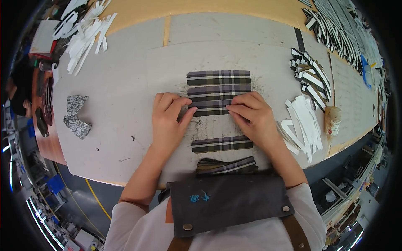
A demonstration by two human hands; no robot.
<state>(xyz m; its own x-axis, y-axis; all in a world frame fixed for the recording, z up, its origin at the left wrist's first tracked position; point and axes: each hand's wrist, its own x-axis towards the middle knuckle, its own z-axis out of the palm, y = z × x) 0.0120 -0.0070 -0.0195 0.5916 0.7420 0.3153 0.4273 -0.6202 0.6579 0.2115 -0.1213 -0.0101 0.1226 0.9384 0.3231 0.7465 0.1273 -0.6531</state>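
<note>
Left hand [167,121]: flat on the grey tabletop [125,83], fingers [178,102] spread and pressing the left end of a plaid strip [211,108]; nothing gripped.
Right hand [253,117]: fingers [238,108] extended, pressing the right end of the same plaid strip; nothing gripped.
Plaid strip: centre of the tabletop, third and nearest in a row of like pieces, lying flat between both hands.
Upper plaid strips [218,83]: two, just beyond it, edges touching or nearly so.
Single plaid strip [222,143]: nearer, apart from the row.
Plaid stack [227,166]: at the near edge, by the apron [228,201].
White card strips [303,121]: right of the right hand.
Striped pieces [310,75]: far right.
White offcuts [86,31]: far left.
Floral fabric piece [76,116]: left, well apart.
</note>
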